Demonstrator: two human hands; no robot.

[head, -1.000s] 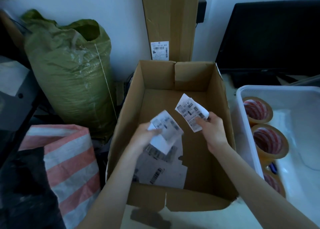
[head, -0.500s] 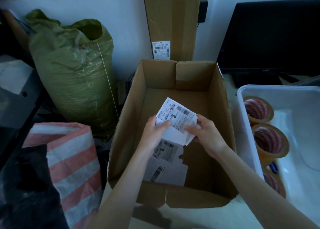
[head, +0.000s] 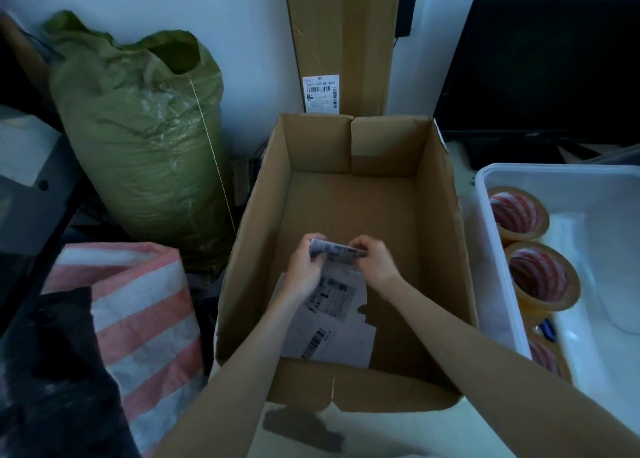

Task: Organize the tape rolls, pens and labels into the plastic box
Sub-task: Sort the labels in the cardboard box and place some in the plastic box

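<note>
Clearly my main worry sits inside the open brown cardboard carton (head: 346, 215), my landmark. Near its front wall, my left hand (head: 306, 267) and right hand (head: 375, 262) both pinch a small bundle of thin white printed paper labels (head: 334, 249), fingers curled round its ends. The bundle looks bent and soft, so I judge a loose sheet could slide out and drop back to the carton floor, or crease if I squeeze harder. Under my hands lie more flat white barcode labels (head: 329, 333), limp and overlapping; a single grab may miss some.

Right of the carton, just beside its wall, stands the smooth white plastic box (head: 498, 249), holding glossy tan tape rolls (head: 540, 277) with red-striped cores. Lifting the labels over the carton's tall, stiff wall could snag them. Beyond the carton's left wall slumps a crinkled green woven sack (head: 138, 139).
</note>
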